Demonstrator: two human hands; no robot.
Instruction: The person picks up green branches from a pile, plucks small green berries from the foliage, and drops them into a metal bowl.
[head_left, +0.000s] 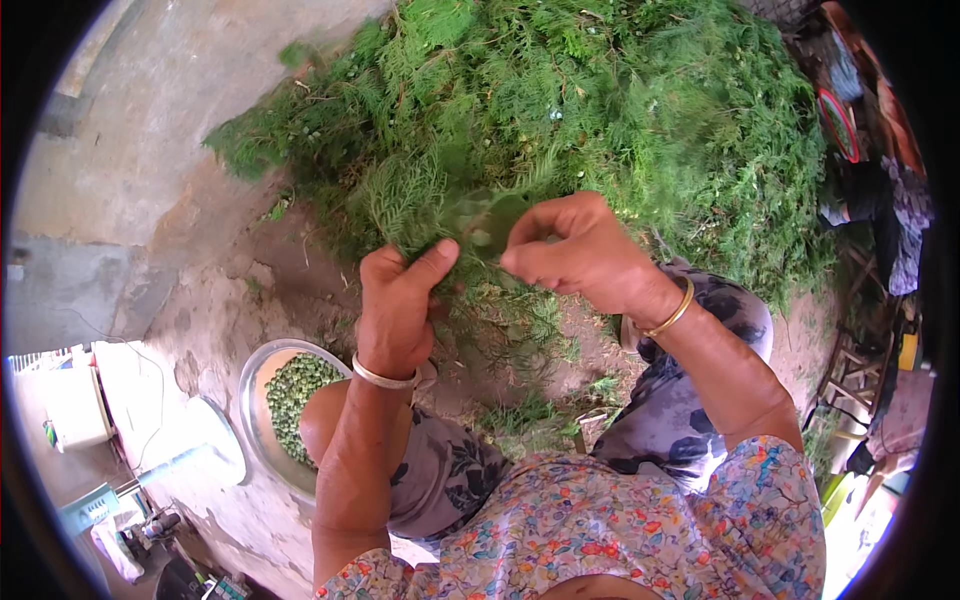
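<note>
A broad heap of feathery conifer branches (620,110) spreads before the person's knees. A round metal basin (250,405) stands beside the left knee. The right hand (575,250) is narrowed to a pinch, blur hiding anything between its fingertips; the left hand (398,305) grips a conifer sprig (400,198) at the heap's near edge. Small green seed cones (293,393) fill the basin.

My left hand (398,305) gripping feathery green conifer sprig (398,205); my right hand (575,250) just beside, thumb and forefinger pinched together, detail between hands blurred. Beyond both: broad heap of leafy green branches (600,110). Beside my left knee (322,425): round silvery metal basin (250,400) holding small rounded green pieces (298,388).
</note>
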